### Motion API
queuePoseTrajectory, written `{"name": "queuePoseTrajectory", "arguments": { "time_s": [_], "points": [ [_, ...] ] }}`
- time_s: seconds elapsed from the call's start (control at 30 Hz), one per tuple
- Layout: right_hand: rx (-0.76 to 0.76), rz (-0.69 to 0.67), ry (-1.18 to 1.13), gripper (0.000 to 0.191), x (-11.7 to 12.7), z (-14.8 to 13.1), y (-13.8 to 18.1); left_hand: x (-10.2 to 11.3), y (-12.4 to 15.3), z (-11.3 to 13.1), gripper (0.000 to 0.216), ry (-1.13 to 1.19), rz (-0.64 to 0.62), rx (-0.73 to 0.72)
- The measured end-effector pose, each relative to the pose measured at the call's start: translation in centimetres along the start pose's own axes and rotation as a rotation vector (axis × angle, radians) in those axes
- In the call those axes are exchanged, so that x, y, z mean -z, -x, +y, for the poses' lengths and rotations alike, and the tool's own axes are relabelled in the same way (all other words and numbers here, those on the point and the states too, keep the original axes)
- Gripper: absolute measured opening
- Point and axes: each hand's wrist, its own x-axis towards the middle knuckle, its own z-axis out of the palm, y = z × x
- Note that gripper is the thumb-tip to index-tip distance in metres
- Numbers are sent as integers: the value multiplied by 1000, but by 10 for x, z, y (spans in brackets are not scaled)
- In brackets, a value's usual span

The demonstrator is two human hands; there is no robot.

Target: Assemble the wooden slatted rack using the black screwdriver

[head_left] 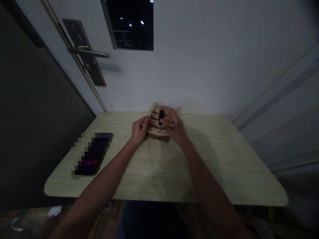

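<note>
A small wooden slatted piece (156, 132) made of curved light-wood strips lies near the far edge of a pale wooden table (159, 176). My left hand (140, 130) is closed on its left end, fingers curled against the wood. My right hand (174, 125) is wrapped round a short screwdriver (161, 117) with a black handle, its metal tip pointing down onto the slats. Parts of the wooden piece are hidden under both hands.
A dark phone (92, 154), partly blurred out, lies on the table's left side. A white wall rises right behind the table, with a door and metal lever handle (88, 52) at upper left and a dark window (131, 24) above.
</note>
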Motion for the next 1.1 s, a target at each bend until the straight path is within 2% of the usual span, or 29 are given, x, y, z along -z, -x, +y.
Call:
{"name": "queuePoseTrajectory", "arguments": {
  "time_s": [0.17, 0.27, 0.37, 0.5, 0.7, 0.9, 1.1],
  "points": [
    [-78, 126, 119, 39, -4, 1, 0, 2, -2, 1, 42, 29, -24, 13],
    [-63, 71, 104, 39, -1, -2, 1, 3, -3, 1, 41, 65, -62, 25],
    [-32, -15, -29, 39, 2, -4, 2, 4, -3, 1, 41, 81, -59, 25],
    [-81, 27, -98, 43, 0, -1, 1, 3, -3, 0, 41, 94, -48, 29],
    [-94, 76, 32, 35, -4, -1, 0, 3, -3, 0, 41, 81, -45, 28],
    [-36, 13, -64, 38, 2, -7, 0, 2, -2, 0, 42, 111, -59, 45],
    [-79, 17, -80, 41, 0, -1, 0, 3, -1, -1, 42, 101, -57, 51]
  ]
}}
